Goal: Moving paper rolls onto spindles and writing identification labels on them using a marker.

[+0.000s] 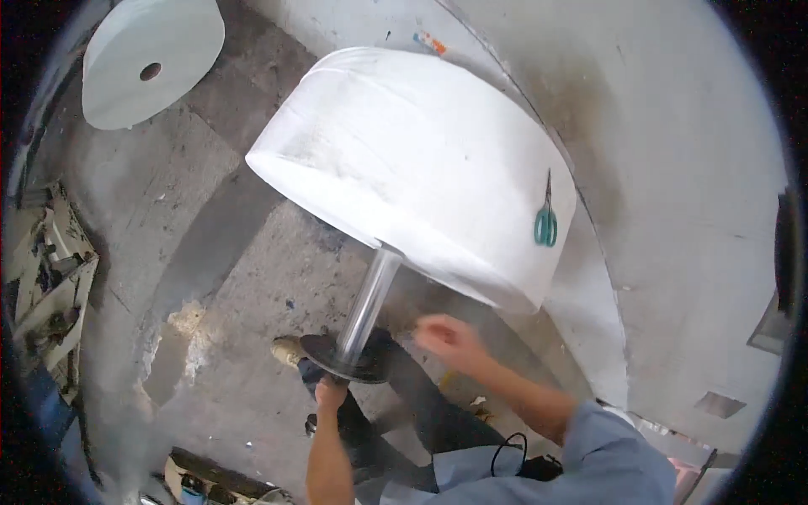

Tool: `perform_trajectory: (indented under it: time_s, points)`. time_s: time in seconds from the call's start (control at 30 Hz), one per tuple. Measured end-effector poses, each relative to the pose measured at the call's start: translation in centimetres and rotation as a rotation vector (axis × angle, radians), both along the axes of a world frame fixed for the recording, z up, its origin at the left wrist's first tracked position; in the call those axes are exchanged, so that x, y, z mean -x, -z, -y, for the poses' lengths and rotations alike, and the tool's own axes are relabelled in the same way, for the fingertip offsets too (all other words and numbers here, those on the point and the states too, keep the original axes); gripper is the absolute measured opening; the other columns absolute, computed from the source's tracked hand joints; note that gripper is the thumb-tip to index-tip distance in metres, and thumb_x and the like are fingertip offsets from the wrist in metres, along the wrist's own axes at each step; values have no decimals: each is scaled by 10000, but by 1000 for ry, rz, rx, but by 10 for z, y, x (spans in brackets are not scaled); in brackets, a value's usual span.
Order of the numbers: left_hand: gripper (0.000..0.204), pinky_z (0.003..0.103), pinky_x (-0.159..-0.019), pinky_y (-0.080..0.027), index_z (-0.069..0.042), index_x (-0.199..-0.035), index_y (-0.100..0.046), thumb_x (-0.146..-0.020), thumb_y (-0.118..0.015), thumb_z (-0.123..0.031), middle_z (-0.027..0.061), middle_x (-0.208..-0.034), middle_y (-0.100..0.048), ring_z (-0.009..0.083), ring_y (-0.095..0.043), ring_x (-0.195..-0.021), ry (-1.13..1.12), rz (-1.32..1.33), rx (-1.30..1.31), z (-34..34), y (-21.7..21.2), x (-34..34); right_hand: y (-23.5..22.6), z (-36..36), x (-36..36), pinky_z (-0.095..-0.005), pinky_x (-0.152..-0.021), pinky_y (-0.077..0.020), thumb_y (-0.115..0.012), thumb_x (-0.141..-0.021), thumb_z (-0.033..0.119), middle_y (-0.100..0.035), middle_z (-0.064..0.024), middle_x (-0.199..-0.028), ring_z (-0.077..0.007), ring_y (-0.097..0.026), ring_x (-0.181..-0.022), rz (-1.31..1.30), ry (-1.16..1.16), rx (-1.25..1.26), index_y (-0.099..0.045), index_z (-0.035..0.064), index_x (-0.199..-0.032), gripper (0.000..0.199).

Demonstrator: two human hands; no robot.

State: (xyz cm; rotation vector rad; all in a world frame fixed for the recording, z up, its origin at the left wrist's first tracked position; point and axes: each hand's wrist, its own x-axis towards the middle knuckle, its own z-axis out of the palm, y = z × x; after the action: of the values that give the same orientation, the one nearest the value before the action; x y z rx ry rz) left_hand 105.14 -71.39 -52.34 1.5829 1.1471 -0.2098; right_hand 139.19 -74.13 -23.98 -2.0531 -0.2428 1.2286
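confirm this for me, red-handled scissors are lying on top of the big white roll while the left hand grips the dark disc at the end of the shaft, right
Not quite. The head view shows the scissors have green handles, not red. The rest holds: they lie on the big white roll, and the left hand grips the dark disc at the end of the shaft.

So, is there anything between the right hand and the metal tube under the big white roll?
Nothing visible. The right hand, blurred, is in open air to the right of the metal tube, with only floor behind the gap. The left hand is at the dark round disc at the tube's lower end, below the white roll.
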Motion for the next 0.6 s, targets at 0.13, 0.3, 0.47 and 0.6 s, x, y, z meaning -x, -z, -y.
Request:
perform_trajectory:
  time_s: [0.13, 0.3, 0.47, 0.6]
  points:
    - [338, 481, -766, -511, -42, -920, -678, -748, -683, -333, 223, -907, -663, 415, -629, -878, -196, -70, 193, -1, 16, -11, -142, 28, -105, -311, -774, -493, -550, -900, 29, -632, -103, -898, -193, -604, -833, 932, -142, -412, -579, -22, -1032, 144]
    - [305, 496, -721, -510, -49, -886, -680, -747, -668, -320, 223, -830, -662, 423, -632, -825, 91, -175, -112, -9, 10, -7, -100, 22, -294, -354, -1073, -296, -374, -1019, 296, -506, -137, -1305, -196, -444, -1228, 931, 222, -151, -461, -29, -1319, 451]
    - [295, 511, -672, -507, -44, -867, -672, -765, -641, -319, 223, -808, -654, 433, -626, -783, 185, -128, -155, -14, -22, -4, -18, 67, -350, -334, -1094, -263, -346, -1019, 375, -460, -143, -1369, -217, -392, -1292, 753, 128, 122, -444, -37, -1333, 527]
    - [302, 507, -669, -514, -50, -886, -675, -759, -642, -322, 220, -820, -656, 433, -626, -783, 216, -281, -128, -33, -45, -18, -16, 63, -354, -344, -1070, -304, -343, -1011, 414, -479, -171, -1338, -244, -431, -1249, 651, 349, -74, -462, -48, -1320, 569]
